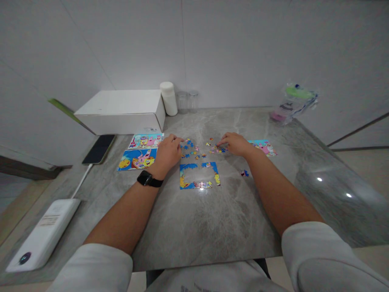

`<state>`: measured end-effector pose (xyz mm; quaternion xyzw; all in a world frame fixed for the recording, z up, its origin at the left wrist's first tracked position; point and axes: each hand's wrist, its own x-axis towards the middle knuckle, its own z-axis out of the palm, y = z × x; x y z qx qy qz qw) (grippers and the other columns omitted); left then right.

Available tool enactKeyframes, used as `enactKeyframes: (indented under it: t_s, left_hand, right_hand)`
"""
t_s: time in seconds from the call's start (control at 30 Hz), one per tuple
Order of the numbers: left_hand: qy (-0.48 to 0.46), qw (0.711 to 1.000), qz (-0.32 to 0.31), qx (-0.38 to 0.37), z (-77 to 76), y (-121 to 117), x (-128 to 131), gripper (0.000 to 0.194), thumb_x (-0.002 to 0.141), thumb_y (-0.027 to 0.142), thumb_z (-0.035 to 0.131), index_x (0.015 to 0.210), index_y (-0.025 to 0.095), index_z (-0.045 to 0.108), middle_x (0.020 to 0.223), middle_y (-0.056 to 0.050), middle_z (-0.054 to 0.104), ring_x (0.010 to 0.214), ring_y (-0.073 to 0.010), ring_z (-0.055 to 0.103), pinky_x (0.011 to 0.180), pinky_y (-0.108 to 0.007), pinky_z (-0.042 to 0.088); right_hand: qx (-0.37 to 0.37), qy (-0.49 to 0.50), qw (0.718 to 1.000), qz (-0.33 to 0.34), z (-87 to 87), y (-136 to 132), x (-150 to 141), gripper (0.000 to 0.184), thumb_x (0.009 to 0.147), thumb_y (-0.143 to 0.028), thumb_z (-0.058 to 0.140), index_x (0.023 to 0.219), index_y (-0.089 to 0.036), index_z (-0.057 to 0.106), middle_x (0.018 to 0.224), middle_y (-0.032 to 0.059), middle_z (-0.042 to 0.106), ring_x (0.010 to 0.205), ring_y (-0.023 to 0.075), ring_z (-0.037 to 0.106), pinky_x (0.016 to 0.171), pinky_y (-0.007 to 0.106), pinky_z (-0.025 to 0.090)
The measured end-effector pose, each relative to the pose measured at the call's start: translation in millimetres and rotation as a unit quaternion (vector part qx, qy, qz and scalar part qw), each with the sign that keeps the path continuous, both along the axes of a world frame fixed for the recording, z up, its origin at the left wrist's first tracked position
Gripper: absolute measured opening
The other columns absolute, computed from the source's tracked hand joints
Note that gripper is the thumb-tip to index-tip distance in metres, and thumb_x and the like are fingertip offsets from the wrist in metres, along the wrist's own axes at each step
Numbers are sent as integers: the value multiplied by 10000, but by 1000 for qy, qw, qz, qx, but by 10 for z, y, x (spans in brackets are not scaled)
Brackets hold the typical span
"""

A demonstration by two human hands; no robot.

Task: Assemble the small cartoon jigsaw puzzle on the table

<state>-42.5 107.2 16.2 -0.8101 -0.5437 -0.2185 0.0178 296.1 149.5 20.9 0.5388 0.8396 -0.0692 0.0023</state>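
Note:
A puzzle frame (184, 186) of joined edge pieces lies in front of me, with gaps in its top and right lower side. Beyond it, loose jigsaw pieces (190, 143) are scattered in a loose group. My left hand (170, 150) rests at the left side of these pieces, fingers stretched toward them and holding nothing that I can see. On the right, my right hand (234, 142) reaches its extended fingertips onto a small pile of pieces (216, 150). Apart from the others, a few pieces (244, 173) lie near my right forearm.
Cartoon picture sheets (136, 159) lie beside my left hand; another picture card (263, 147) is partly behind my right wrist. A white box (118, 109), white bottle (169, 99) and clear glasses (193, 101) stand behind. A phone (99, 149), power bank (45, 233) and plastic bag (293, 104) flank them.

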Motion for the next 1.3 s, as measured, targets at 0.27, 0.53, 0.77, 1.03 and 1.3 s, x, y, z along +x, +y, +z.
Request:
enactKeyframes:
  t_s: [0.27, 0.53, 0.77, 1.03, 1.3]
  left_hand:
    - [3, 1000, -3, -7, 30, -6, 4, 369, 990, 142, 498, 1266, 182, 740, 1189, -136, 667, 1126, -290, 644, 1017, -443, 542]
    - [3, 1000, -9, -2, -3, 19, -18, 376, 987, 138, 484, 1256, 167, 744, 1187, -144, 665, 1120, -300, 640, 1013, -458, 541]
    - [-6, 1000, -9, 6, -30, 32, -33, 363, 984, 150, 493, 1241, 187, 747, 1174, -135, 657, 1116, -297, 640, 999, -444, 532]
    - [-10, 1000, -5, 4, -22, 33, -42, 359, 980, 153, 504, 1245, 195, 742, 1199, -137, 658, 1129, -303, 640, 1001, -451, 534]
    - [-55, 998, -21, 5, -5, 52, -39, 328, 971, 159, 532, 1221, 186, 743, 1186, -133, 655, 1146, -302, 631, 1037, -466, 524]
  right_hand:
    - [-15, 24, 999, -16, 128, -8, 107, 463, 890, -49, 600, 1140, -331, 869, 1270, 49, 734, 1155, 220, 660, 1006, 280, 457]
    - [-50, 5, 998, 25, 127, -47, 0, 448, 882, -46, 617, 1093, -336, 886, 1230, 57, 760, 1120, 227, 685, 954, 276, 479]
    - [-2, 21, 999, -39, 163, -27, 57, 352, 928, -159, 648, 1195, -270, 847, 1219, 87, 767, 1077, 230, 690, 950, 297, 482]
    - [-66, -52, 995, -45, 115, -77, -85, 271, 857, -238, 748, 1114, -261, 829, 1191, 84, 782, 1066, 258, 715, 835, 294, 488]
    - [-83, 23, 996, -25, 252, -135, -75, 226, 807, -135, 723, 1012, -202, 790, 996, 65, 791, 893, 213, 701, 764, 281, 465]
